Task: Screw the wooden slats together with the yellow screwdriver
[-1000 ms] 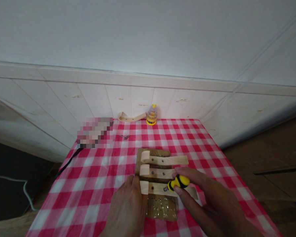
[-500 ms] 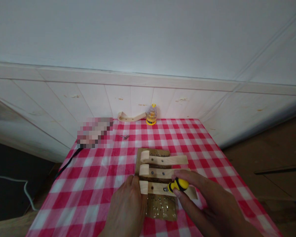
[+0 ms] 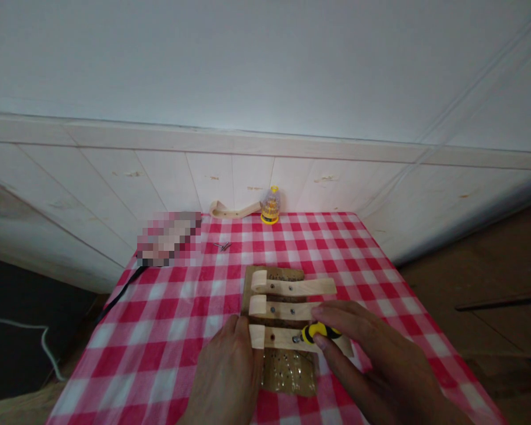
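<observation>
A short yellow-and-black screwdriver (image 3: 310, 333) is pinched between the thumb and fingers of my right hand (image 3: 374, 348). Its metal tip meets the right hole of the nearest pale wooden hook (image 3: 282, 338). My left hand (image 3: 230, 366) is closed at that hook's curled left end, its fingertips partly hidden. Beneath lies a brown, tape-covered piece of cardboard (image 3: 291, 378). Two more hooks rest across it: a middle wooden hook (image 3: 283, 310), with screws visible in its two holes, and a far wooden hook (image 3: 307, 287), also with two dark spots.
Against the white panelled wall stands a yellow-based clear bit holder (image 3: 271, 209), beside another wooden hook (image 3: 234, 211). Several loose screws (image 3: 222, 246) lie on the red-and-white checked tablecloth (image 3: 168, 307). A blurred-out object (image 3: 170, 239) with a black strap (image 3: 121, 293) is at the left edge.
The screwdriver handle has turned a little in my right fingers, which have shifted slightly. My left hand keeps its place on the hook. The whole view has moved marginally.
</observation>
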Tool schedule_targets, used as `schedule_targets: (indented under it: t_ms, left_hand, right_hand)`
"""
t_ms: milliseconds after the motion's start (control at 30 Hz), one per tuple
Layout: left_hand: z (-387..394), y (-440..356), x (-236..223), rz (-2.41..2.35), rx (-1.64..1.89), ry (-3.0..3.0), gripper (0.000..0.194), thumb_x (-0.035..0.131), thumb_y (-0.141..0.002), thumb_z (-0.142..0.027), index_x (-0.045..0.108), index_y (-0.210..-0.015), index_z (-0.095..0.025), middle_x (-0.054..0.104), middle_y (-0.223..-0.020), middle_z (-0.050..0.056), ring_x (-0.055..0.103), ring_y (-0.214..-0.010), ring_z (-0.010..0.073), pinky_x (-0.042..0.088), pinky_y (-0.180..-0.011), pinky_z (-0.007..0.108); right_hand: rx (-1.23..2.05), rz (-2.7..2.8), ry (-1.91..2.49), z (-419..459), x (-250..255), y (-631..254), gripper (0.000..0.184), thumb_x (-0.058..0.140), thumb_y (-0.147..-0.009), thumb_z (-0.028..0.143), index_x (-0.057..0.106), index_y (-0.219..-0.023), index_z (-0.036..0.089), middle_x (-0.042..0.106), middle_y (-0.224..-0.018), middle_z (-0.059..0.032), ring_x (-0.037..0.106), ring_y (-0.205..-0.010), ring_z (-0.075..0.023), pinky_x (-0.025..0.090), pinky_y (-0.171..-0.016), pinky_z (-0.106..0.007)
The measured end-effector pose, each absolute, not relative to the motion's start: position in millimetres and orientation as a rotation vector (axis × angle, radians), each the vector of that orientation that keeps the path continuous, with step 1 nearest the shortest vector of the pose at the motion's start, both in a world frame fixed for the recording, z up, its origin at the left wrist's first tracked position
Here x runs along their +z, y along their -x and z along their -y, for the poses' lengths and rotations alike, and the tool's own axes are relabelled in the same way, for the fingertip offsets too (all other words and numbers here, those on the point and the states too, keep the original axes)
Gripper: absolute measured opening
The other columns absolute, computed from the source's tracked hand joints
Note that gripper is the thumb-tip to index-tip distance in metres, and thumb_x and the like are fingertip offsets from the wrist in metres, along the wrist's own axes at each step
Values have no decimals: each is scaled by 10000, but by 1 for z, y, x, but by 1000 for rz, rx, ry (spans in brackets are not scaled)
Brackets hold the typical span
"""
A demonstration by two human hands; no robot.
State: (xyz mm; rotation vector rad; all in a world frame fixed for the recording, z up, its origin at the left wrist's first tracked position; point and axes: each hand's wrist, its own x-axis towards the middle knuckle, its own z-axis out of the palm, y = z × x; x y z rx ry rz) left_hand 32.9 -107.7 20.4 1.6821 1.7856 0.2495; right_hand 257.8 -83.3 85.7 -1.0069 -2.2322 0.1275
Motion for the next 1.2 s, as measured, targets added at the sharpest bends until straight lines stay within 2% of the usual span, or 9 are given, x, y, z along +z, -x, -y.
schedule_targets:
  t_ms: [467,633,800,933,1200]
  left_hand:
    - [108,-32,19,-1766,253,-1693,328,375,-1040,-230,684,-1121,-156,769,-1121,155,775,-1000,296,586,-907,443]
    - [107,-31,12,-1780,238,-1677,317,395,-1025,-220,688,-1135,-169,770,-1156,153,772,-1014,286,589,-895,421]
    - [108,-31,13,-1770,250,-1703,302,411,-1019,-208,689,-1129,-173,769,-1123,142,776,-1004,283,584,-901,417]
    - [108,-33,18,-1786,266,-1712,306,397,-1029,-213,691,-1102,-169,775,-1109,146,775,-984,279,589,-890,415]
    - [108,-34,22,-1787,271,-1689,354,357,-1041,-227,699,-1103,-159,778,-1121,157,778,-993,291,603,-883,437]
  right_hand:
    - [207,2214,966,83,88,-254,275,558,-1023,116,653,-1245,250,812,-1112,-59,826,-1018,-161,693,-867,-207]
    - [247,2226,1033,88,82,-259,349,560,-1016,143,622,-1335,271,800,-1203,-63,813,-1109,-189,693,-948,-266]
    - [281,2251,1099,96,66,-269,449,558,-1046,213,554,-1485,304,748,-1374,-72,739,-1295,-229,669,-1048,-358]
    - [285,2228,1111,96,66,-266,402,562,-1054,211,592,-1444,306,767,-1306,-61,768,-1225,-215,672,-1036,-342]
    - [259,2190,988,87,76,-254,338,553,-1051,159,618,-1366,261,786,-1146,-58,811,-1044,-181,700,-881,-240]
